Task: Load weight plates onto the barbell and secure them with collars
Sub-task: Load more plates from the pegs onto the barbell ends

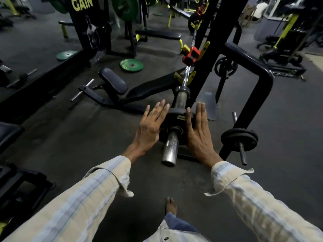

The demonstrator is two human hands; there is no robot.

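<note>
A steel barbell (171, 151) rests in a black rack, its near sleeve end pointing toward me. A small black weight plate (178, 117) sits on that sleeve, partway along. My left hand (151, 125) presses flat against the plate's left side with straight fingers. My right hand (198, 132) presses flat against its right side in the same way. A red collar (191, 55) sits farther up the bar near the yellow rack hooks. Another red collar (201, 9) shows near the bar's far end.
A black bench (153, 88) lies under the bar. The black rack frame (251, 70) stands to the right, with black plates on a peg (239, 139). Green plates (131, 65) lie on the floor. My bare foot (171, 206) is below.
</note>
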